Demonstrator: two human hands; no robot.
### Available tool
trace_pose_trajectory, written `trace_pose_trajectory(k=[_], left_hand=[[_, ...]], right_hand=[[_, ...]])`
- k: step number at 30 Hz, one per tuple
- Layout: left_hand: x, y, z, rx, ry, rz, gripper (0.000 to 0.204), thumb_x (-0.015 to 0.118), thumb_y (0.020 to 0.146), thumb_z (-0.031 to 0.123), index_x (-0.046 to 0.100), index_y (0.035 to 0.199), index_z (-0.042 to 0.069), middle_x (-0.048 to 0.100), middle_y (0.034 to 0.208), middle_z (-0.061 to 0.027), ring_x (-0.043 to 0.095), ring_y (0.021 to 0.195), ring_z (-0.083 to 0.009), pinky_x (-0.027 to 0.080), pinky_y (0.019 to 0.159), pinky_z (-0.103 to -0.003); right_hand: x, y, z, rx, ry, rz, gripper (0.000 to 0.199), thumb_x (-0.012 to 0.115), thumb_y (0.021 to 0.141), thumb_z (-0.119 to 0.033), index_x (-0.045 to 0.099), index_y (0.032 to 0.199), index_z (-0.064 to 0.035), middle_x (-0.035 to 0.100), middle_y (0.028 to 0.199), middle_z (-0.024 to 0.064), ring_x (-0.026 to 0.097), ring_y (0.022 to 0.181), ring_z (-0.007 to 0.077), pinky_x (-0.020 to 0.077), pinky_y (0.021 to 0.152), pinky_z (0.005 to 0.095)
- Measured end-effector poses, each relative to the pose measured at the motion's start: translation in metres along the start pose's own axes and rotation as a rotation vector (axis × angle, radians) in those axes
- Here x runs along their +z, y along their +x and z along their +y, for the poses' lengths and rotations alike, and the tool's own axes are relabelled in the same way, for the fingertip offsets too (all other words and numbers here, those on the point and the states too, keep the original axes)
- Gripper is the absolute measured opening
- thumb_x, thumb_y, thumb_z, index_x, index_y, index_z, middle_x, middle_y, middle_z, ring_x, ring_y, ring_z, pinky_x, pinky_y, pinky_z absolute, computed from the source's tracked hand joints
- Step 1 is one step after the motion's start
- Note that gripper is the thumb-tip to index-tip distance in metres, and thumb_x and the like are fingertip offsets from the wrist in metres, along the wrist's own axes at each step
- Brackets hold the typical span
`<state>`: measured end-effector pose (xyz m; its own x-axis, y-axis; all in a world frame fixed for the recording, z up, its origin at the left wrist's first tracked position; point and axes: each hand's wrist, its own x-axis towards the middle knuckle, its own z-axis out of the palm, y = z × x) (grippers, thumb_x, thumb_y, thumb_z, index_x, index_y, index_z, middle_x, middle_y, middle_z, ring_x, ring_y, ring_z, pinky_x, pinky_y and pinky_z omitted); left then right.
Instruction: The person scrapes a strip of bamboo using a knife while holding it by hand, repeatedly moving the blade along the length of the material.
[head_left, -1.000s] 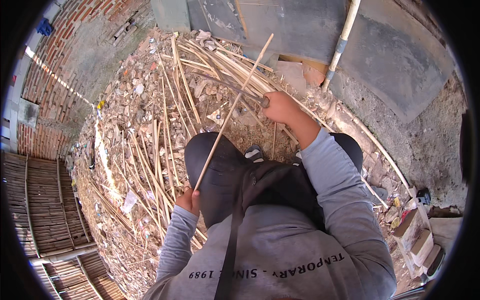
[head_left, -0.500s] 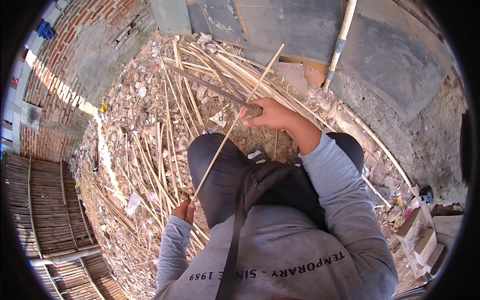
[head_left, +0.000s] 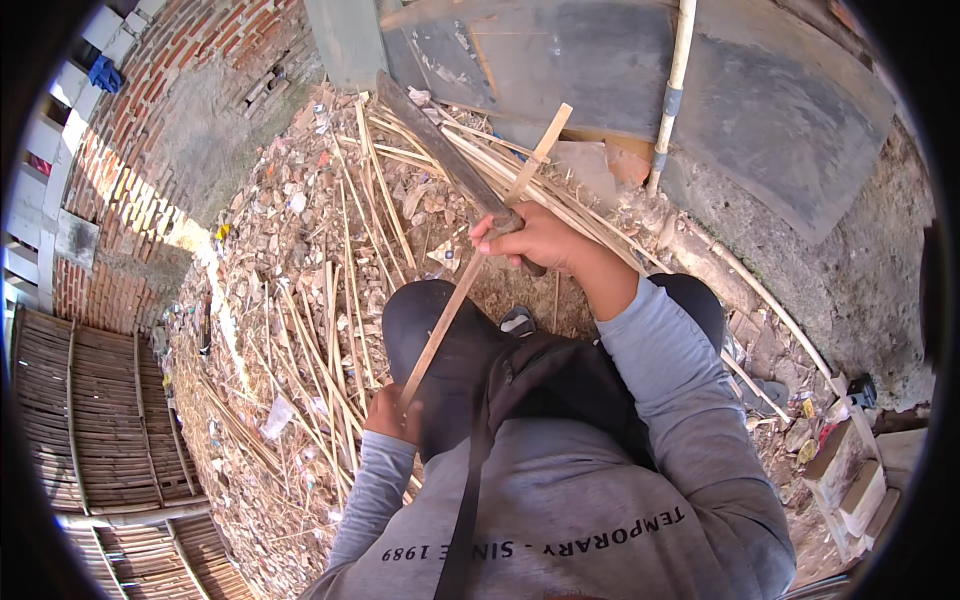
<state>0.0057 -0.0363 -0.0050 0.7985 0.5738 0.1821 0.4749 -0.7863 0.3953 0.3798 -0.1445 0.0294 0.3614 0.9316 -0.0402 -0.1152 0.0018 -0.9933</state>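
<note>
A machete [head_left: 432, 138] with a dark, worn blade is in my right hand [head_left: 543, 238], fingers wrapped around its wooden handle. The blade points away and to the left. A long pale bamboo strip [head_left: 445, 325] runs slantwise from over my left thigh up past my right hand, crossing by the machete's handle. Around its near end my left hand [head_left: 393, 413] is closed, slightly blurred. The strip's broad face shows. My right fingertips rest against the strip; whether they also pinch it I cannot tell.
Loose bamboo strips [head_left: 325, 345] lie on the rubble at left, and a thicker bundle [head_left: 590, 215] lies beyond my right hand. A brick wall [head_left: 165, 165] rises at left, dark panels [head_left: 570, 70] ahead. A pale pole [head_left: 678, 80] leans there. Bamboo slatting [head_left: 105, 410] stands far left.
The bamboo strip has turned from its thin edge to its broad face. The machete's blade has swung farther away, showing wider. My left hand has shifted slightly right.
</note>
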Motion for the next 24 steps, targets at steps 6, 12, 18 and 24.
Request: trace_pose_trajectory(k=[6,12,18,24], left_hand=[[-0.003,-0.005,-0.001,-0.204,-0.012,-0.185,0.025,0.048,0.094,0.027,0.051,0.103,0.003,0.060,0.077,-0.0292,0.059,0.073,-0.0496,0.045,0.059,-0.055],[-0.001,-0.007,-0.015,-0.336,-0.245,-0.328,0.058,0.032,0.099,0.050,0.059,0.091,-0.001,0.058,0.069,-0.0173,0.058,0.068,-0.0308,0.045,0.064,-0.041],[0.001,0.002,-0.006,-0.360,-0.189,-0.336,0.059,0.033,0.098,0.051,0.060,0.090,0.000,0.060,0.069,-0.0246,0.060,0.069,-0.0446,0.045,0.061,-0.048],[0.008,-0.003,-0.023,-0.363,-0.235,-0.356,0.060,0.034,0.098,0.052,0.060,0.089,-0.001,0.059,0.067,-0.0244,0.060,0.067,-0.0437,0.045,0.060,-0.046]], right_hand=[[-0.036,-0.007,-0.008,-0.025,-0.420,0.118,0.036,0.076,0.075,-0.030,0.068,0.098,-0.0036,0.065,0.076,0.0088,0.056,0.059,0.0140,0.0470,0.057,0.0312],[-0.019,-0.012,-0.016,-0.011,-0.929,-0.043,0.033,0.074,0.071,-0.028,0.067,0.093,-0.0044,0.064,0.079,0.0175,0.064,0.079,0.0327,0.0487,0.071,0.0423],[-0.016,-0.003,0.007,0.127,-1.083,-0.067,0.024,0.073,0.071,-0.027,0.068,0.087,-0.0103,0.066,0.084,0.0155,0.064,0.084,0.0342,0.0498,0.073,0.0455],[-0.005,0.004,0.014,0.059,-1.122,0.086,0.027,0.073,0.073,-0.027,0.065,0.086,-0.0049,0.064,0.075,0.0171,0.062,0.075,0.0368,0.0484,0.067,0.0455]])
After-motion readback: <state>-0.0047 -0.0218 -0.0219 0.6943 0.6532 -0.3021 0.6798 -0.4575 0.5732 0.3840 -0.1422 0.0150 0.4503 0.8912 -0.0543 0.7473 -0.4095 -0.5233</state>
